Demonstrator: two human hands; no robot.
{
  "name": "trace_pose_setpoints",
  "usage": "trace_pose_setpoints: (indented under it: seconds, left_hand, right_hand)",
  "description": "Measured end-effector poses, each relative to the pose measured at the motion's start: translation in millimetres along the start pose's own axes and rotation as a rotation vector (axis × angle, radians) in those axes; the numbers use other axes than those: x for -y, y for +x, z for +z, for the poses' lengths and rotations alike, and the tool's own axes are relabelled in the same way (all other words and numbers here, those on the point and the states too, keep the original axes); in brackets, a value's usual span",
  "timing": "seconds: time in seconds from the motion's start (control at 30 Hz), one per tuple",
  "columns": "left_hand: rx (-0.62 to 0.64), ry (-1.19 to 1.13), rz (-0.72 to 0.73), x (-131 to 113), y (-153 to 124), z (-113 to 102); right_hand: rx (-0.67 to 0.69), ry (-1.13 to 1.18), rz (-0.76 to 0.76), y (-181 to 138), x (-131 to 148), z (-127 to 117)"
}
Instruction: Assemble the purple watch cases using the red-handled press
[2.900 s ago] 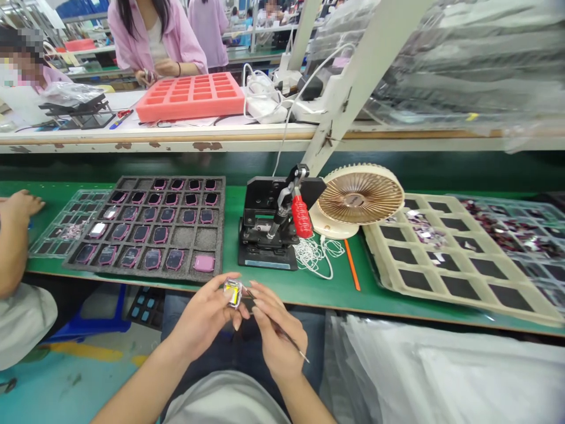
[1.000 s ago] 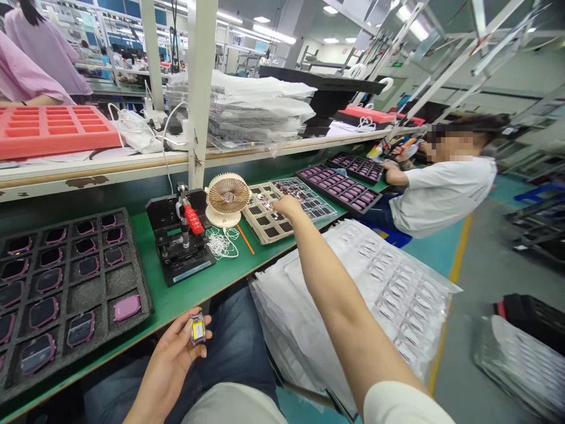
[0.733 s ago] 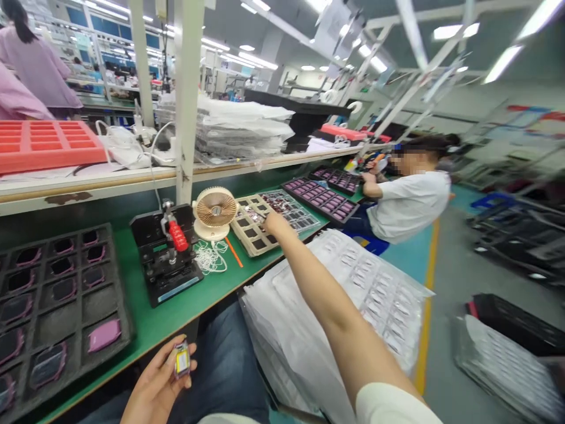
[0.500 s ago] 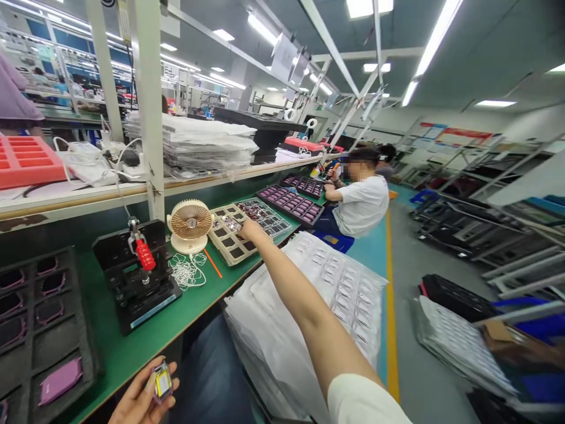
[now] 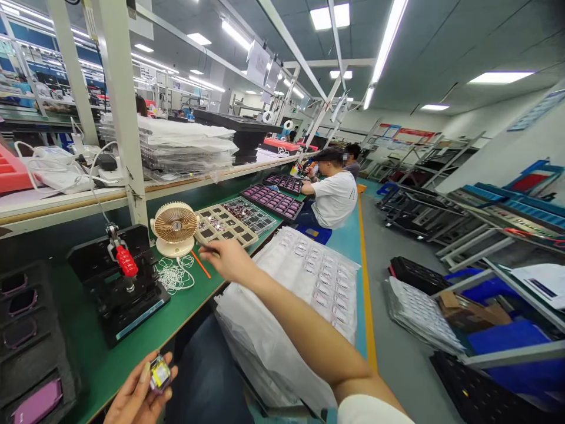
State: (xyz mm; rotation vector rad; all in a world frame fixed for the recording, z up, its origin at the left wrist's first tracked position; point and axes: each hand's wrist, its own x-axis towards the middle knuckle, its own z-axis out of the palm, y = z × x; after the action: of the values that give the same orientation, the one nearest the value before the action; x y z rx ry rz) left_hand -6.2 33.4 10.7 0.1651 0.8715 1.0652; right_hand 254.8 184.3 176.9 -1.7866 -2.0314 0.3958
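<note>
My left hand (image 5: 136, 396) sits low at the bottom edge, fingers closed round a small square watch body with a yellow inside (image 5: 159, 373). My right hand (image 5: 223, 258) hangs above the green bench, just in front of the beige compartment tray (image 5: 229, 228). Its fingers are pinched together on something too small to name. A thin dark tool tip shows at the fingertips.
A black hand press with a red handle (image 5: 121, 277), a small beige fan (image 5: 175, 226) and a white cord (image 5: 174, 275) stand on the green bench (image 5: 132, 341). Black foam tray (image 5: 26, 335) at left. White bagged trays (image 5: 304, 282) lie beside my leg. A person in white (image 5: 333, 194) sits further along.
My right hand has drawn back from the beige tray toward me with fingers pinched. The view has swung right and up. My left hand still holds the watch body.
</note>
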Motion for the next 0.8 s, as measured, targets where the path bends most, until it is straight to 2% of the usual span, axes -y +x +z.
trace_pose_setpoints:
  seconds: [0.1,0.17,0.23,0.3,0.4,0.63,0.8]
  left_hand:
    - [-0.004,-0.011,0.094,-6,-11,24]
    - [0.0,-0.066,0.156,-10,-15,38]
    - [-0.023,-0.107,0.211,-12,-15,46]
    - [-0.042,-0.131,0.255,-12,-14,47]
    - [-0.054,-0.138,0.312,-9,-15,43]
    - [-0.061,-0.14,0.384,-5,-15,43]
    - [-0.028,-0.101,0.427,-5,-14,43]
  right_hand:
    - [-0.029,0.394,-0.17,-66,32,45]
    - [-0.046,0.684,-0.188,-100,41,75]
    - [-0.051,0.834,-0.16,-119,43,101]
    - [-0.078,0.892,-0.163,-127,44,120]
    - [-0.138,0.937,-0.243,-128,48,137]
    - [-0.197,0.894,-0.392,-126,47,146]
    - [-0.18,0.921,-0.364,-128,40,157]
